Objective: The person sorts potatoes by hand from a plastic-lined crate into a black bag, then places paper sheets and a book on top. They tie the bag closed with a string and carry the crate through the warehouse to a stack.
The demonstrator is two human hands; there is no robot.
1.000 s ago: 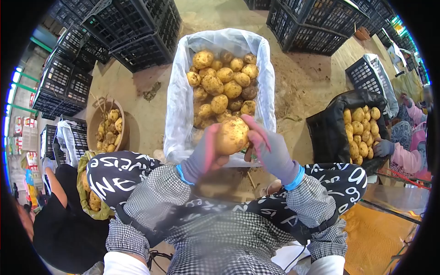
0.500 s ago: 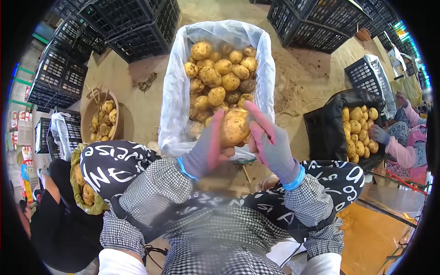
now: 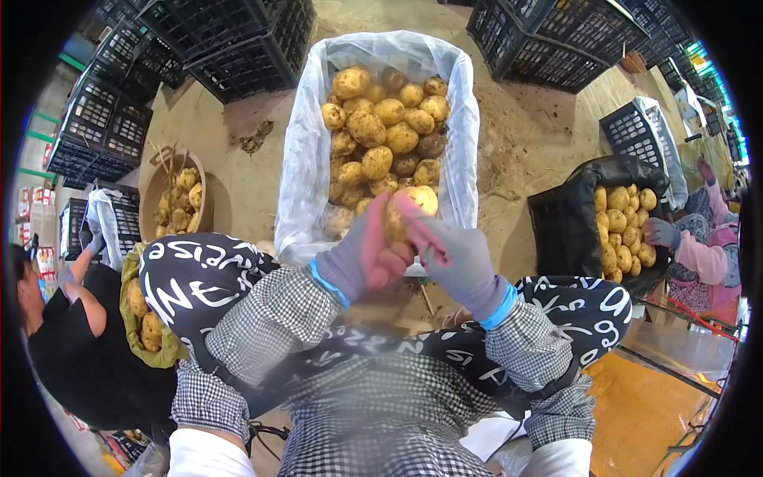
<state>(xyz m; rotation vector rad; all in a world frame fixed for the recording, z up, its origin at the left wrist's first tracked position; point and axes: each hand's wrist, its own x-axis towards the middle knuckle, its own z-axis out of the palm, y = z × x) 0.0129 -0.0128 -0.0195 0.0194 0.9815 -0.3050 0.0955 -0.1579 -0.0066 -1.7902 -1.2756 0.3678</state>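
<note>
Closer to the left hand (image 3: 362, 253) now, the right hand (image 3: 458, 253) has slid across the potato (image 3: 423, 197). From far away, I see left fingers wrapped around it; right fingers lie over it, but I can't tell if they squeeze. It sits between both hands, over the white-lined crate's (image 3: 297, 167) near end, its long way hidden.

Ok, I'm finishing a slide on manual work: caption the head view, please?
One potato between gloved left hand and right hand, a white-lined container of potatoes beyond.
</note>
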